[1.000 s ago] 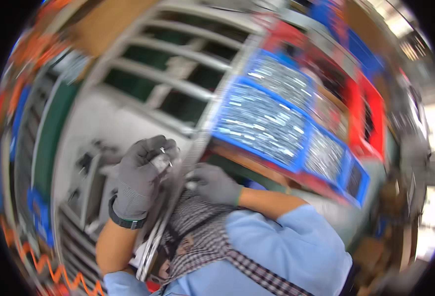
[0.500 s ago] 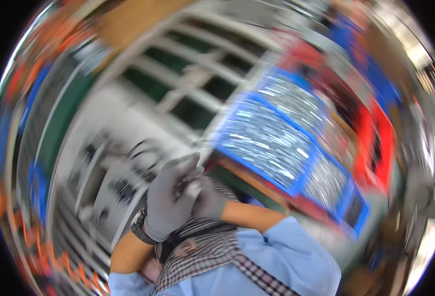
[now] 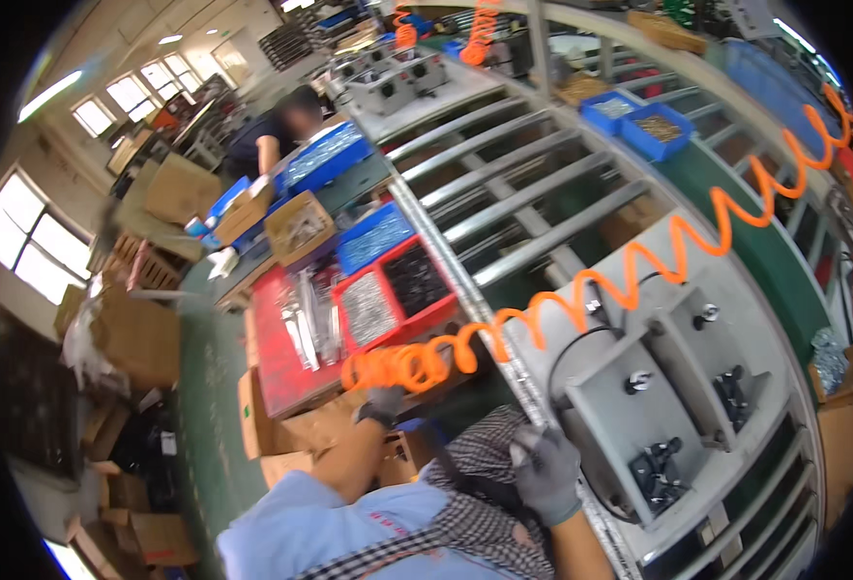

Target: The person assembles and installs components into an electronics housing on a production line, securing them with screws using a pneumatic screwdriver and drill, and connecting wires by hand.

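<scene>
My left hand [image 3: 384, 402], in a grey glove with a dark watch at the wrist, reaches toward the red bench. An orange coiled air hose [image 3: 417, 368] crosses in front of it and hides its fingers. Just beyond are a red bin of small silver parts [image 3: 367, 307] and a red bin of black parts [image 3: 419, 277]. Close to my body, my right hand [image 3: 546, 472] has its gloved fingers curled; whatever they hold cannot be made out. It is beside a grey metal housing [image 3: 605, 425] with black fittings [image 3: 657, 472] inside, on the roller conveyor.
Conveyor rollers [image 3: 533, 246] run away ahead. Long metal parts [image 3: 301, 324] lie on the red bench, near a blue bin [image 3: 373, 239] and a cardboard tray [image 3: 300, 228]. Another person [image 3: 270, 135] works at the far left. Cardboard boxes [image 3: 136, 333] stand at left.
My view has swung left and up. My hands, close together before, are now apart: the left reaches out to the bench, the right stays by the conveyor. The earlier frame is blurred.
</scene>
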Motion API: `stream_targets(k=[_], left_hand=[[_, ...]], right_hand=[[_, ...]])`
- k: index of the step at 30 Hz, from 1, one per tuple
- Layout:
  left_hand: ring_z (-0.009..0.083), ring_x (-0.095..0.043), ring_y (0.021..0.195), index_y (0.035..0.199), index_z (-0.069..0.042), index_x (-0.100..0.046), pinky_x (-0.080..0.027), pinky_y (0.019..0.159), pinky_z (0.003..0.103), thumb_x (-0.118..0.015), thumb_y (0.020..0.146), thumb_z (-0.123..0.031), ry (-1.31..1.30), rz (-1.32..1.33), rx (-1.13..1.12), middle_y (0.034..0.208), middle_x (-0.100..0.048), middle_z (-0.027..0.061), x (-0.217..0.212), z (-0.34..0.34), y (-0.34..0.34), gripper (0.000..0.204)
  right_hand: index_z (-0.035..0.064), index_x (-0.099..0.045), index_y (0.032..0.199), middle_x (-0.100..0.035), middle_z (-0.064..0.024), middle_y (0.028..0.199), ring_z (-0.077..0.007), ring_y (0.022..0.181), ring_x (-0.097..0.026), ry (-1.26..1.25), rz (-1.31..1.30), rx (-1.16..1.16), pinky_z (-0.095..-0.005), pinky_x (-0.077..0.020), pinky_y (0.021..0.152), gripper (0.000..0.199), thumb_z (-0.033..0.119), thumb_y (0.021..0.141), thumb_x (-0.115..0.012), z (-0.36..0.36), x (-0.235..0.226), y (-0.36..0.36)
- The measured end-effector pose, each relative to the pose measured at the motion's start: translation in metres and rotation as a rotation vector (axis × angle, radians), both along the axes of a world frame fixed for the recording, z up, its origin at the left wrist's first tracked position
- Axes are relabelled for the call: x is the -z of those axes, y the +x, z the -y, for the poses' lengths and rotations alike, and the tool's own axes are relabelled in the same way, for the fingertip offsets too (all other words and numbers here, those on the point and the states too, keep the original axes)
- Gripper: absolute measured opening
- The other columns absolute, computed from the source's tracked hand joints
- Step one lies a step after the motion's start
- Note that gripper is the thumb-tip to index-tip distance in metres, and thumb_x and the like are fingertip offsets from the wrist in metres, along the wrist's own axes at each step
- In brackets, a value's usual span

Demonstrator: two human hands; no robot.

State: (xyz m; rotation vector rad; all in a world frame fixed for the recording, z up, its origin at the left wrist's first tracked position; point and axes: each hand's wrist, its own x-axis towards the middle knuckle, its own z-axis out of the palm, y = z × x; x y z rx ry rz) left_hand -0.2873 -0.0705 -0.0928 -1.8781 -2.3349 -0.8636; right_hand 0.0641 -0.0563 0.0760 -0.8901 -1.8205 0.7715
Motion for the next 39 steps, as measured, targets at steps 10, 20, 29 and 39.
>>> stream_targets(k=[10,20,29,39], left_hand=[[0.018,-0.062,0.065,0.104,0.001,-0.057,-0.049,0.059,0.03,-0.07,0.079,-0.015,-0.091,0.29,0.369,0.081,-0.064,0.0087,-0.282,-0.051,0.151,0.032],[0.0151,-0.062,0.089,0.117,0.0,-0.052,-0.051,0.076,0.027,-0.066,0.082,-0.01,-0.183,0.655,1.141,0.105,-0.062,0.0107,-0.268,-0.179,0.329,0.04],[0.0344,-0.053,0.104,0.121,-0.003,-0.052,-0.043,0.091,0.039,-0.074,0.064,-0.023,-0.409,-0.597,1.77,0.108,-0.056,0.0163,-0.206,-0.271,0.486,0.064],[0.0307,-0.056,0.086,0.096,-0.003,-0.056,-0.046,0.075,0.04,-0.076,0.055,-0.042,-0.184,-0.678,1.809,0.096,-0.055,0.0137,-0.195,-0.264,0.488,0.06]], right_hand=[[0.0036,-0.03,0.14,-0.048,-0.0211,0.131,-0.0336,0.124,-0.045,-0.372,-0.059,-0.368,-0.0368,-0.036,0.105,0.079,0.017,0.074,-0.071,-0.048,-0.009,-0.077],[0.0092,-0.049,0.109,-0.056,-0.0062,0.086,-0.0195,0.069,-0.06,-0.19,-1.581,0.041,-0.0335,-0.0528,0.063,0.049,0.051,0.084,-0.057,0.012,-0.03,0.083],[0.0014,-0.055,0.09,-0.056,-0.0074,0.085,-0.0174,0.081,-0.054,0.328,-1.818,0.777,-0.0306,-0.0485,0.065,0.012,0.011,0.084,-0.057,0.009,0.012,0.264],[-0.0013,-0.055,0.091,-0.058,-0.0066,0.084,-0.0155,0.073,-0.049,0.422,-1.979,0.785,-0.0272,-0.0404,0.054,0.015,0.009,0.081,-0.056,-0.051,0.06,0.298]])
